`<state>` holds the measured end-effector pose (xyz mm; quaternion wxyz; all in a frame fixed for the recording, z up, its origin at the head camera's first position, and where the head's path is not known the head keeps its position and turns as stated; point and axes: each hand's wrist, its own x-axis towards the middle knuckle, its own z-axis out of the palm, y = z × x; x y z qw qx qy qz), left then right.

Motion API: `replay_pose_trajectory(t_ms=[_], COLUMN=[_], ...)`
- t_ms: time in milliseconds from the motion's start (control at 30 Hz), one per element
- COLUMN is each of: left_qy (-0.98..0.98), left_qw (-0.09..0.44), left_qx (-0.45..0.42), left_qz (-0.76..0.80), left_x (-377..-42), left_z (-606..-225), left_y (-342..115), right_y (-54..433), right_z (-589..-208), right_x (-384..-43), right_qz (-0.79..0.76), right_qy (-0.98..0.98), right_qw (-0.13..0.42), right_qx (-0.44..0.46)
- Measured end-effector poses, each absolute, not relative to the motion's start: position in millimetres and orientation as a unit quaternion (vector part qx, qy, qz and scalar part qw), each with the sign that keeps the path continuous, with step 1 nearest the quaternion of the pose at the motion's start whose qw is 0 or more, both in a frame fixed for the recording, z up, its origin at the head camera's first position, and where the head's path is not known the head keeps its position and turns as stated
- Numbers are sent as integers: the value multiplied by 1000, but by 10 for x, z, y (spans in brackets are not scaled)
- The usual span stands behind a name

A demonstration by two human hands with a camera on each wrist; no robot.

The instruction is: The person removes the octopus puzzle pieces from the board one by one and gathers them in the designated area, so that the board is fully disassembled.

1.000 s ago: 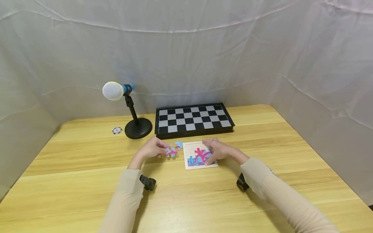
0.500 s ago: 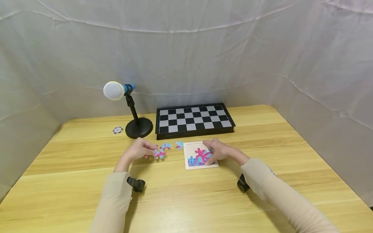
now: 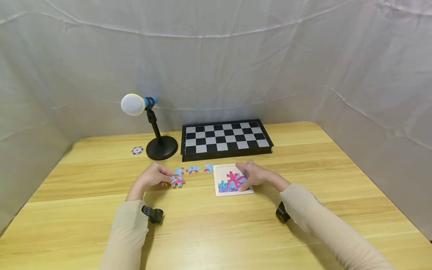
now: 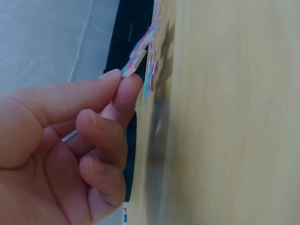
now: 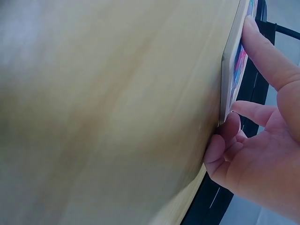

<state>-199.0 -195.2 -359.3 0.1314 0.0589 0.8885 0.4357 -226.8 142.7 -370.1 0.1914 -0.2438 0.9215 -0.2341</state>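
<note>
Between thumb and index finger, my left hand (image 3: 153, 176) pinches a pink-and-blue jigsaw piece (image 3: 177, 181). The left wrist view shows this piece (image 4: 139, 52) tilted and raised off the wood, its shadow beside it. Behind it lie loose jigsaw pieces (image 3: 193, 169) in a short row towards the tray. My right hand (image 3: 254, 175) holds the pale puzzle tray (image 3: 219, 169) at its right side. In the right wrist view the thumb lies on the picture, with the fingers at the tray's edge (image 5: 227, 89). Inside the tray, joined pieces (image 3: 233, 182) show a pink sea creature, partly hidden by the hand.
A folded black-and-white chessboard (image 3: 226, 138) sits behind the pieces and tray. At the back left stands a microphone (image 3: 133, 104) on a stand with a round black base (image 3: 162, 148). A poker chip (image 3: 137, 150) lies beside that base, and grey cloth (image 3: 216, 67) hangs behind the table.
My left hand has moved left, away from the tray, with the jigsaw piece pinched in it. More of the loose pieces now show. The right hand stays on the tray.
</note>
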Motion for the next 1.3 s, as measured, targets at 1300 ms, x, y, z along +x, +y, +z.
replay_pose_trajectory(t_ms=[1300], left_qy=[877], left_qw=[91], left_qx=[30], left_qz=[471], left_x=[-2107], left_z=[-3542], left_y=[-1672], right_y=[1432], right_z=[-3698], right_x=[-2247], right_qz=[-254], right_qy=[922], right_qw=[190], right_qx=[-221])
